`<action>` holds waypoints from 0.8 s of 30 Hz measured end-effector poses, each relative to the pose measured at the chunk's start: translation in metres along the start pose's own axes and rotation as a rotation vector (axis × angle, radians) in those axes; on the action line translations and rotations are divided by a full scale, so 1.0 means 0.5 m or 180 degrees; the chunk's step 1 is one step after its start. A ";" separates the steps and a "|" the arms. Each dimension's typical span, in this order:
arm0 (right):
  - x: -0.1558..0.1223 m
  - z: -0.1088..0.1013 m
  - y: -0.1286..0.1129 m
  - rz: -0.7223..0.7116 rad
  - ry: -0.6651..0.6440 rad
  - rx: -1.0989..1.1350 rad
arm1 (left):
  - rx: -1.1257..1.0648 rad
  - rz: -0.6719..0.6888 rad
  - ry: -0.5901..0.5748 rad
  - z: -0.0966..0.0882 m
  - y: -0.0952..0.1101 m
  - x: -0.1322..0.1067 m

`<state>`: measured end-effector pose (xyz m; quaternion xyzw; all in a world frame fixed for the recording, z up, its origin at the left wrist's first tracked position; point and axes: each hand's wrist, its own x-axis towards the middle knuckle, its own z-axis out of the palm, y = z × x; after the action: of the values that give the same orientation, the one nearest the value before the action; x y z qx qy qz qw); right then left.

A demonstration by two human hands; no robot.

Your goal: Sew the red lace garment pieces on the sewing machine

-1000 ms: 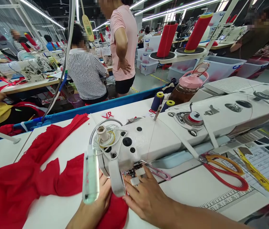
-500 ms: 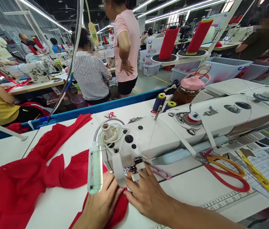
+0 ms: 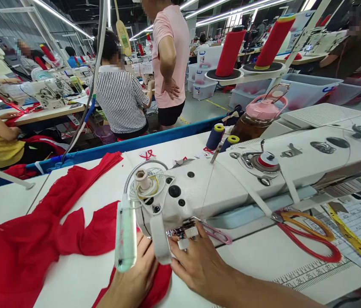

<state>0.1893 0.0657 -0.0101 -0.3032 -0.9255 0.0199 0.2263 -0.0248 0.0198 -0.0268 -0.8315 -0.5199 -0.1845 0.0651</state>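
Note:
In the head view, my left hand [image 3: 135, 276] rests on a piece of red fabric [image 3: 161, 284] at the front of a white sewing machine [image 3: 196, 184]. Its fingers point forward, pressed together on the cloth, and their tips are partly hidden behind the lamp [image 3: 125, 239] and the machine's white guard [image 3: 160, 239]. My right hand [image 3: 199, 265] lies to the right of the needle area, fingers spread around the presser parts [image 3: 185, 233]. Some right fingertips are hidden there. A larger heap of red fabric [image 3: 16, 244] lies to the left.
Red-and-orange-handled scissors [image 3: 311, 233], a yellow tape measure [image 3: 356, 239] and pink-handled snips [image 3: 217, 234] lie to the right. Behind the machine stand navy thread spools [image 3: 215, 137] and a pink-lidded jug [image 3: 260, 113]. Red thread cones [image 3: 230, 53] stand above. Co-workers [image 3: 170, 64] are beyond the table.
The view has shifted slightly, so the machine and scissors appear a little farther right. Both hands stay about the same place at the machine; the red fabric shows little change.

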 end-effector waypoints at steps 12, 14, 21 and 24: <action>-0.001 0.003 0.000 0.0045 -0.0034 0.0044 | 0.0192 0.0249 0.0169 -0.012 -0.009 0.012; -0.001 0.001 0.000 0.0053 -0.0137 0.0018 | 0.0163 0.0260 0.0165 -0.011 -0.011 0.012; 0.004 0.006 0.000 0.0153 -0.0001 0.0030 | -0.0117 0.0026 -0.0096 -0.026 -0.006 0.018; 0.006 0.007 0.002 0.0119 0.0074 0.0002 | -0.0294 0.0043 -0.0245 -0.035 -0.007 0.020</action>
<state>0.1862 0.0685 -0.0121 -0.3206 -0.9169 0.0210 0.2367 -0.0283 0.0248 -0.0071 -0.8436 -0.5074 -0.1757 0.0078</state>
